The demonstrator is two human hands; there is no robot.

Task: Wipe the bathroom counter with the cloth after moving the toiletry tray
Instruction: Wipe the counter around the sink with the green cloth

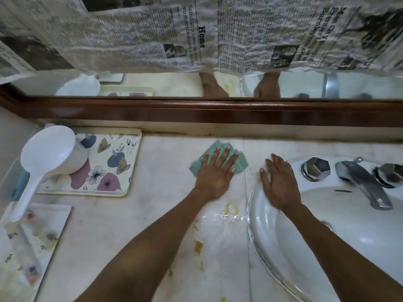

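Note:
A green cloth [241, 163] lies flat on the pale stone counter [165, 214], near the back wall. My left hand [216, 173] presses down on the cloth with fingers spread. My right hand [280, 182] rests flat and open on the left rim of the white sink [349, 236], holding nothing. The floral toiletry tray [122, 166] sits at the far left of the counter, with a white plastic dipper [50, 158] lying on it. Yellowish stains and a wet patch [224, 214] mark the counter just in front of the cloth.
A metal faucet [362, 184] with two knobs stands at the sink's back. A wooden-framed mirror [196, 112], partly covered with newspaper, runs along the wall. A stained clear box lid [32, 240] lies at the front left.

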